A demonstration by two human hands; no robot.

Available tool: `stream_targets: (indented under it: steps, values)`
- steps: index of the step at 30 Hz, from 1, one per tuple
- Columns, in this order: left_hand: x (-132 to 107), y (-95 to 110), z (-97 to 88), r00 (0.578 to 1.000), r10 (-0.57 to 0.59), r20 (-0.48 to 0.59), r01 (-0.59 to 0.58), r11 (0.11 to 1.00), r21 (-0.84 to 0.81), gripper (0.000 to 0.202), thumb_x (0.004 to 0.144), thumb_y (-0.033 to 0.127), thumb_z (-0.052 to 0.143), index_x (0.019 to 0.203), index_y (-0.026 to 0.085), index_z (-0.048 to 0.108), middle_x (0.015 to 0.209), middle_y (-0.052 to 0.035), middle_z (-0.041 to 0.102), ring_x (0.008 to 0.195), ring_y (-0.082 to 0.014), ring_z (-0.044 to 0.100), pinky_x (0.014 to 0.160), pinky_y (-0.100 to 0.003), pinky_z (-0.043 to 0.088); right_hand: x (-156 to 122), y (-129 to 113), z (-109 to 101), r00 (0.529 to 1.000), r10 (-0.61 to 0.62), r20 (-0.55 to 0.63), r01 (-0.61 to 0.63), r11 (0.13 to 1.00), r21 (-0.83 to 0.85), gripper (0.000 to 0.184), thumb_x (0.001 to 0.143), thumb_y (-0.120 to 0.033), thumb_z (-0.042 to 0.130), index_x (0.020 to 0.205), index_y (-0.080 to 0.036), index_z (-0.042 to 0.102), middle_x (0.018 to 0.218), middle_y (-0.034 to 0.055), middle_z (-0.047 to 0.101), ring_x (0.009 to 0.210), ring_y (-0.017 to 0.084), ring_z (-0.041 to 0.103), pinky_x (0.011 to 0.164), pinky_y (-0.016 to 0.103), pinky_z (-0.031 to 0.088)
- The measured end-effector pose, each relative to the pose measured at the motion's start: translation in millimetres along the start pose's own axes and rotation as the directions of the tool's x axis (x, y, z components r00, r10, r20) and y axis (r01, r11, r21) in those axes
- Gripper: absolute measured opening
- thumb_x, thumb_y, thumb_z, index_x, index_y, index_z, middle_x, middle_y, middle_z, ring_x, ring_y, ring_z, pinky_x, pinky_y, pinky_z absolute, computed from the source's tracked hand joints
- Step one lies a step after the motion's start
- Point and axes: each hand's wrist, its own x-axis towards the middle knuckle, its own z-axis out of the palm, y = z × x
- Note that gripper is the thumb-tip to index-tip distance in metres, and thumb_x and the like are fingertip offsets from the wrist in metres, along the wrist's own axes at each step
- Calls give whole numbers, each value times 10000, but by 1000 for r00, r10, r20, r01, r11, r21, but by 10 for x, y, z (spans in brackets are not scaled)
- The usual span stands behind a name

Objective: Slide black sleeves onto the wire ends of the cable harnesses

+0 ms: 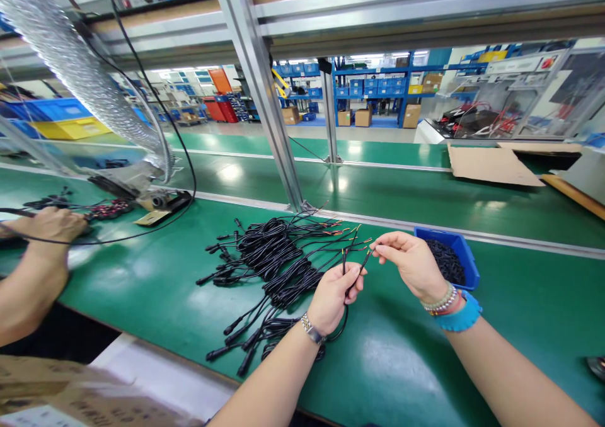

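My left hand (pixel 334 298) grips a thin black cable (pixel 350 274) near its yellow-tipped end. My right hand (pixel 411 266) pinches a second black wire end (pixel 365 262) between thumb and fingers, close to the left hand's cable. The two hands are a short gap apart. Just left of them lies a tangled heap of black cables (pixel 269 269) with moulded connectors and stripped coloured tips. A blue plastic bin (pixel 454 241), filled with small black parts, stands beyond my right hand. At the far left, a co-worker's hand (pixel 50 228) holds a black cable.
The green workbench (pixel 142 301) has an aluminium frame post (pixel 258 80) at its back edge. A silver ducted hose (pixel 70 68) and a bundle of black-and-red wires (pixel 106 210) sit at left. Flattened cardboard (pixel 491 165) lies on the far bench.
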Motion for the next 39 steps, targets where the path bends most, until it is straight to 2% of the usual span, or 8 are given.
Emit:
stream_targets:
  steps: [11,15,21,23,26,31,35,39]
  values:
    - [-16,20,14,999,-7,50,7,1000,-6,249,758,368,574,788,122,546,570,39,425,425,-16,225,396,-170,104,-79,-2,122,983,146,115,-130,982,-137,392,674,-259,638,1036,-149,536,738,46,668,639,149,604,471,220,409]
    - [-23,21,24,998,-1,65,-1,1000,21,259,759,381,573,806,127,552,595,43,397,444,-22,232,396,-165,121,-19,-146,-213,993,96,74,-63,931,-360,308,715,-345,599,956,-155,578,810,71,676,636,164,611,482,253,439]
    - [-28,30,43,986,157,-49,-150,982,114,309,808,445,467,758,151,547,792,-36,563,661,-97,490,558,-200,395,-58,-314,-739,975,-219,40,124,389,-913,117,697,-255,591,762,-204,674,856,88,667,859,272,593,806,419,427]
    - [-64,36,94,972,220,-88,-202,964,175,310,827,433,435,889,165,579,992,-68,577,896,-151,514,748,-253,425,-180,-231,-505,967,-176,183,245,464,-851,142,735,-259,566,815,-218,676,906,83,656,877,252,583,816,398,435]
    - [-168,44,221,935,339,-108,-298,911,285,305,850,364,419,1065,191,550,1141,-70,533,1066,-181,464,911,-297,362,-398,-25,49,925,-34,377,270,759,-593,231,780,-259,535,990,-236,629,994,60,627,819,203,585,712,326,482]
    - [-377,235,299,843,537,18,-483,743,464,363,839,270,449,1195,199,473,1218,-93,479,1141,-202,427,990,-333,300,-456,-43,437,954,-47,297,177,887,-427,191,810,-273,508,945,-208,626,848,48,639,750,184,580,689,310,483]
    - [-469,456,-117,851,490,188,-473,562,678,384,782,258,539,1162,215,515,1150,-102,547,1081,-244,466,959,-391,320,-155,-571,313,964,-66,258,177,883,-434,140,774,-313,573,822,-193,625,628,25,619,542,139,567,522,265,476]
    - [-422,313,-814,898,427,106,-177,129,976,334,755,247,566,1089,225,570,1120,-96,564,1050,-265,458,910,-440,343,345,-996,283,969,-193,157,246,840,-484,181,745,-330,613,710,-153,608,593,42,611,493,118,571,477,250,469]
